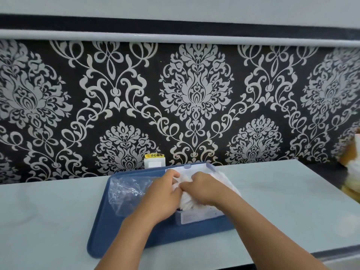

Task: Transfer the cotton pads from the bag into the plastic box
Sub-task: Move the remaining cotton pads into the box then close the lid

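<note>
A stack of white cotton pads point(188, 201) lies over the clear plastic box point(196, 218), which stands on the right half of a blue tray point(136, 236). My left hand point(165, 193) grips the near end of the stack, fingers curled round it. From the right, my right hand point(204, 187) grips the stack's top. The box's lid point(191, 168) stands open behind the hands. A crumpled clear plastic bag point(126, 191) lies on the tray's left half, beside my left hand.
The tray sits on a pale table point(48, 221) against a black-and-white patterned wall. A white wall socket point(154, 162) with a yellow label is just behind the tray. Some white and orange stuff point(353, 172) shows at the right edge.
</note>
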### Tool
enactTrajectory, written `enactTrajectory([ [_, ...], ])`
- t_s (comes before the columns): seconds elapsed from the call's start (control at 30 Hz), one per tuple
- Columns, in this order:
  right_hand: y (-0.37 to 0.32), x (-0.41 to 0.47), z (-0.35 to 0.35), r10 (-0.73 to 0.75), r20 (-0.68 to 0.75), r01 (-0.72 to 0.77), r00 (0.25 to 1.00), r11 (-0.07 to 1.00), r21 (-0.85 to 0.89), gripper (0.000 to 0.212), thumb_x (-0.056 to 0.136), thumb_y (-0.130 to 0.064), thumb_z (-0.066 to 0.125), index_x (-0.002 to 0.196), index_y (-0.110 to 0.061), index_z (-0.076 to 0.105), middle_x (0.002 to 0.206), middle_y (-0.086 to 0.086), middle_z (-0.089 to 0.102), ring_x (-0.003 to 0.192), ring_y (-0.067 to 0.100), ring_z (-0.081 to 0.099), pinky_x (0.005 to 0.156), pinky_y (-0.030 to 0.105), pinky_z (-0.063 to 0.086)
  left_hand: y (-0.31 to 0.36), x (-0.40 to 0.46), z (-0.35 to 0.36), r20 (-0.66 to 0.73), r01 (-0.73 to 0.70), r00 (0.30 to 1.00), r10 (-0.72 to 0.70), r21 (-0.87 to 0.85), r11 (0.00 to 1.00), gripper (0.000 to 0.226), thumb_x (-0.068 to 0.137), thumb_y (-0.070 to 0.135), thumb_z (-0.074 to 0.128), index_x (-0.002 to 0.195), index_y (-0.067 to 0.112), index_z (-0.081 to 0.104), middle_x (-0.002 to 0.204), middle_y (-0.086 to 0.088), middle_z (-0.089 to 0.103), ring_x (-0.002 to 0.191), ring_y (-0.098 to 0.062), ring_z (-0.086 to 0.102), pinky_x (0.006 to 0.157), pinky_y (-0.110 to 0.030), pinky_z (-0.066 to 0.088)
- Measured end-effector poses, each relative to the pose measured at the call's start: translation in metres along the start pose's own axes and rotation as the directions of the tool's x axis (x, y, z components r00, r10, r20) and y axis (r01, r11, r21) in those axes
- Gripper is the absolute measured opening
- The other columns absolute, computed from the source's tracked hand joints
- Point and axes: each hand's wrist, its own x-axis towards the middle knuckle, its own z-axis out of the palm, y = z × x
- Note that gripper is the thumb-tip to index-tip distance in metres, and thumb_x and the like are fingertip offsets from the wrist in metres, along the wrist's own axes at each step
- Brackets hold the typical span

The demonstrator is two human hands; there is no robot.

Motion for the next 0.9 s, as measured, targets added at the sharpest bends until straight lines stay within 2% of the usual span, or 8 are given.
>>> enactTrajectory([
  [0.07, 0.004, 0.001, 0.003, -0.020, -0.046, 0.014, 0.999, 0.991, -0.130, 0.038, 0.098, -0.043, 0.050, 0.108, -0.007, 0.060, 0.111, 0.013, 0.068, 0.098, 0.026, 0.061, 0.073, 0.030, 0.037, 0.003, -0.002, 0.002, 0.003, -0.051, 0.999, 0.051, 0.096, 0.994, 0.030, 0.095, 0.023, 0.055, 0.124, 0.030, 0.051, 0.119, 0.006, 0.061, 0.106, -0.018, 0.060, 0.089, -0.039, 0.054],
  [0.17, 0.007, 0.004, 0.017, -0.047, -0.137, 0.025, 0.989, 0.987, -0.160, 0.035, 0.096, -0.048, 0.053, 0.091, -0.014, 0.054, 0.106, 0.011, 0.070, 0.094, 0.027, 0.063, 0.073, 0.031, 0.039, 0.004, -0.002, 0.004, -0.028, -0.079, 0.996, 0.085, 0.171, 0.982, 0.027, 0.090, 0.018, 0.055, 0.113, 0.032, 0.053, 0.108, 0.007, 0.063, 0.094, -0.017, 0.061, 0.080, -0.039, 0.056],
  [0.33, 0.004, 0.004, 0.030, -0.077, -0.250, 0.028, 0.965, 0.981, -0.191, 0.032, 0.098, -0.044, 0.045, 0.088, -0.014, 0.054, 0.104, 0.010, 0.069, 0.098, 0.029, 0.065, 0.070, 0.031, 0.040, 0.004, -0.003, 0.007, -0.042, -0.078, 0.995, 0.092, 0.257, 0.963, 0.037, 0.083, 0.013, 0.053, 0.112, 0.037, 0.052, 0.102, 0.006, 0.064, 0.090, -0.020, 0.059, 0.066, -0.032, 0.046],
  [0.5, 0.014, 0.011, 0.017, 0.008, -0.168, -0.002, 0.986, 0.999, 0.032, 0.034, 0.085, -0.040, 0.062, 0.067, -0.015, 0.047, 0.064, -0.001, 0.054, 0.065, 0.018, 0.057, 0.054, 0.028, 0.037, 0.006, 0.000, 0.006, -0.081, -0.082, 0.992, 0.097, 0.177, 0.981, 0.035, 0.080, 0.012, 0.059, 0.109, 0.033, 0.056, 0.105, 0.010, 0.064, 0.095, -0.016, 0.062, 0.080, -0.039, 0.056],
  [0.6, 0.013, 0.006, 0.012, 0.037, -0.119, -0.032, 0.992, 0.999, 0.043, 0.036, 0.079, -0.044, 0.063, 0.060, -0.016, 0.050, 0.048, 0.001, 0.057, 0.050, 0.012, 0.055, 0.051, 0.025, 0.038, 0.004, 0.002, 0.006, -0.085, -0.088, 0.991, 0.104, 0.179, 0.980, 0.037, 0.082, 0.010, 0.061, 0.112, 0.032, 0.056, 0.106, 0.010, 0.061, 0.097, -0.014, 0.061, 0.083, -0.040, 0.056],
  [0.73, 0.009, 0.009, 0.015, 0.026, -0.117, -0.022, 0.993, 0.999, 0.043, 0.043, 0.074, -0.051, 0.068, 0.060, -0.017, 0.046, 0.060, -0.004, 0.050, 0.061, 0.016, 0.052, 0.053, 0.025, 0.034, 0.001, 0.003, 0.008, -0.107, -0.108, 0.985, 0.135, 0.231, 0.967, 0.040, 0.084, 0.006, 0.057, 0.114, 0.032, 0.056, 0.108, 0.010, 0.062, 0.099, -0.018, 0.061, 0.083, -0.040, 0.055],
  [0.83, 0.009, 0.009, 0.011, 0.020, -0.100, -0.014, 0.995, 0.998, 0.058, 0.048, 0.076, -0.053, 0.071, 0.061, -0.015, 0.045, 0.059, -0.004, 0.046, 0.056, 0.012, 0.046, 0.051, 0.025, 0.032, 0.001, 0.002, 0.008, -0.125, -0.105, 0.982, 0.141, 0.256, 0.961, 0.038, 0.085, 0.006, 0.057, 0.114, 0.032, 0.056, 0.106, 0.010, 0.062, 0.097, -0.019, 0.061, 0.080, -0.040, 0.055],
  [0.9, 0.008, 0.005, 0.009, -0.006, -0.077, 0.010, 0.997, 0.999, 0.051, 0.050, 0.081, -0.056, 0.067, 0.063, -0.014, 0.047, 0.056, -0.002, 0.050, 0.050, 0.012, 0.049, 0.050, 0.025, 0.035, -0.001, 0.003, 0.007, -0.143, -0.102, 0.980, 0.140, 0.242, 0.965, 0.038, 0.084, 0.005, 0.058, 0.111, 0.031, 0.057, 0.103, 0.010, 0.062, 0.094, -0.018, 0.061, 0.078, -0.040, 0.055],
])
